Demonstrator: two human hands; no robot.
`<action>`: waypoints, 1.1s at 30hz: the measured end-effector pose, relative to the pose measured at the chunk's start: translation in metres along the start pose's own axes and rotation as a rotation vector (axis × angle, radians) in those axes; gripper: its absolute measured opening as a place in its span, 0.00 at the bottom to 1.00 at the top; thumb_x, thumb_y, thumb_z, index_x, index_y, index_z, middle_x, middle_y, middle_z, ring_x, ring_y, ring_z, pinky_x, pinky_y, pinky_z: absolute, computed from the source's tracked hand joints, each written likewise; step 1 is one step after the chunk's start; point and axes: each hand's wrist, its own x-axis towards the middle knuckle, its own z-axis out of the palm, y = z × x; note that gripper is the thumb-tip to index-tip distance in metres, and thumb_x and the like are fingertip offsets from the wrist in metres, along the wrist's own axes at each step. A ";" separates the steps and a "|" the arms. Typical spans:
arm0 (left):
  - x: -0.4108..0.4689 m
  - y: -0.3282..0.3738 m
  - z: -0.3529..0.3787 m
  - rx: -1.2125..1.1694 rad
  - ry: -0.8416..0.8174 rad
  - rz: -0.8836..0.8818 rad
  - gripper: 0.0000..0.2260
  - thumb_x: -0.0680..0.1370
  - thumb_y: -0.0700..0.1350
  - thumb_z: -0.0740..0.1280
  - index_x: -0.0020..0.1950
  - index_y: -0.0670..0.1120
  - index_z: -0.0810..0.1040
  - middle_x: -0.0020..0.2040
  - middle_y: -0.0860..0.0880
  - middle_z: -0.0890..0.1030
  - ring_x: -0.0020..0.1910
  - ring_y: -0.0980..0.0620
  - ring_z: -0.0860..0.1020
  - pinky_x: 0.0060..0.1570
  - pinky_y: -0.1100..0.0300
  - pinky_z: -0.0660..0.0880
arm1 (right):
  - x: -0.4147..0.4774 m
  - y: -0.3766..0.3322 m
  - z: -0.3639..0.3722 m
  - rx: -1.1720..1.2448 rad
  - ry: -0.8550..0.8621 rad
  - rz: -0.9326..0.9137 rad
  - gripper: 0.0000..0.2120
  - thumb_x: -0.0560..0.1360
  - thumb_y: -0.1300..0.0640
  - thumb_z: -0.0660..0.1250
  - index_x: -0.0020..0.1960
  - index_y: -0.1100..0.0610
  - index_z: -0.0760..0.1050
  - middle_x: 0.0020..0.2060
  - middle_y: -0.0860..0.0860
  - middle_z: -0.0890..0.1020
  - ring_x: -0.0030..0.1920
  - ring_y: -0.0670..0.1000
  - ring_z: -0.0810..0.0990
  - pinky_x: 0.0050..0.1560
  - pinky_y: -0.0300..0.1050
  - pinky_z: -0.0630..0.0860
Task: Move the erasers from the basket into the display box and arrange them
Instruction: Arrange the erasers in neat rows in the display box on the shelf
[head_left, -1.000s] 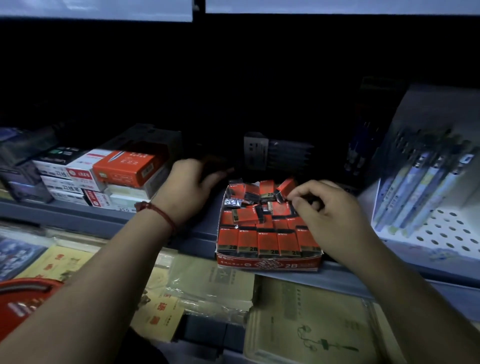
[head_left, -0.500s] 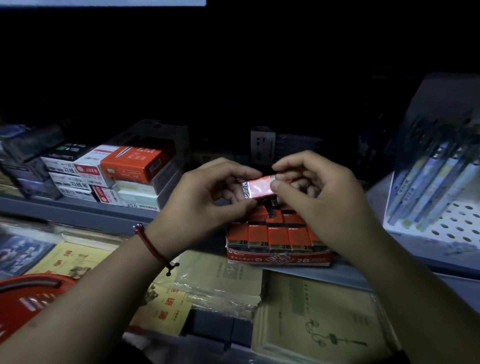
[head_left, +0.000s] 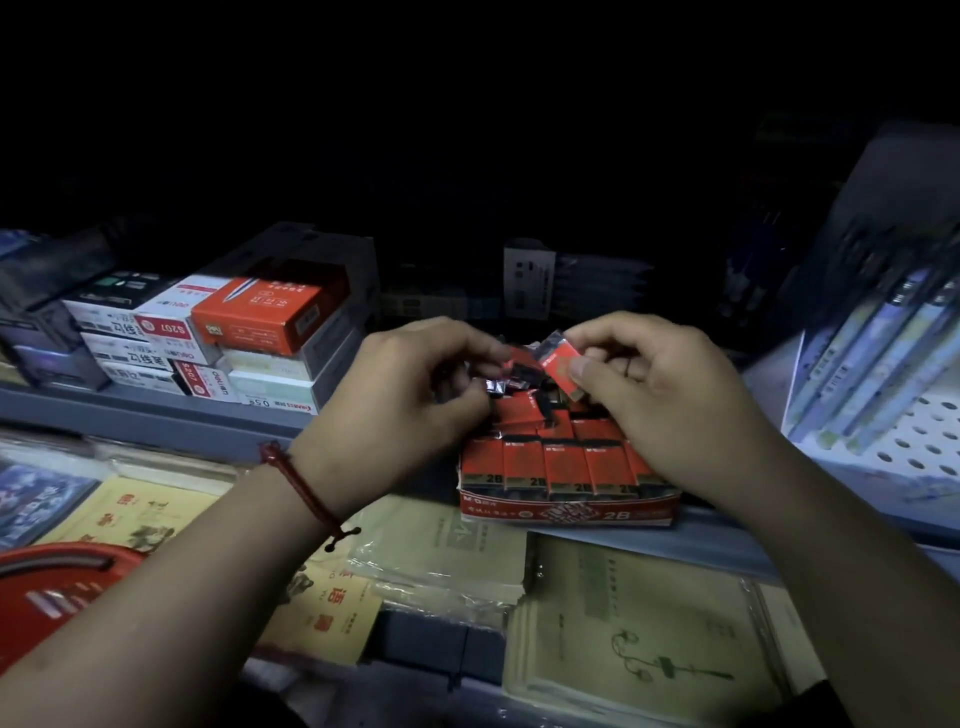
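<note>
A red display box (head_left: 569, 513) marked 2B stands at the shelf's front edge. A tidy front row of red erasers (head_left: 566, 465) fills it, with loose ones heaped behind. My right hand (head_left: 670, 395) hovers over the box's back and pinches one red eraser (head_left: 560, 366) between thumb and fingers. My left hand (head_left: 410, 395), with a red cord on the wrist, is curled over the heap's left side, its fingers closed on a dark-wrapped eraser (head_left: 498, 387). The red basket (head_left: 57, 592) shows at the lower left.
Stacked red and white stationery boxes (head_left: 218, 343) sit left of the display box. A perforated white rack of pens (head_left: 883, 353) leans at the right. Plastic-wrapped notebooks (head_left: 639, 623) lie on the shelf below.
Both hands jointly held one eraser above the box half a second ago. Now they have parted: the right keeps a red eraser, the left has dropped to the heap.
</note>
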 end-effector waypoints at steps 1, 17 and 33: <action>0.000 0.001 -0.002 0.014 -0.022 -0.006 0.12 0.74 0.37 0.75 0.55 0.49 0.85 0.39 0.56 0.79 0.39 0.54 0.80 0.40 0.72 0.73 | -0.001 -0.001 0.001 0.020 0.012 0.006 0.05 0.79 0.56 0.69 0.52 0.48 0.81 0.45 0.51 0.83 0.44 0.53 0.83 0.49 0.50 0.81; 0.011 0.017 -0.009 0.181 -0.236 0.078 0.13 0.71 0.49 0.79 0.53 0.48 0.87 0.47 0.53 0.83 0.44 0.57 0.81 0.45 0.69 0.75 | -0.002 -0.002 0.010 0.030 0.041 -0.047 0.14 0.80 0.59 0.66 0.64 0.48 0.76 0.37 0.53 0.80 0.37 0.54 0.82 0.40 0.46 0.77; 0.010 0.026 -0.009 0.079 -0.174 -0.200 0.07 0.71 0.47 0.77 0.46 0.49 0.83 0.38 0.52 0.82 0.36 0.58 0.80 0.34 0.70 0.74 | -0.006 0.002 0.011 0.029 0.055 -0.096 0.10 0.79 0.59 0.68 0.57 0.47 0.78 0.35 0.53 0.79 0.33 0.54 0.79 0.37 0.51 0.77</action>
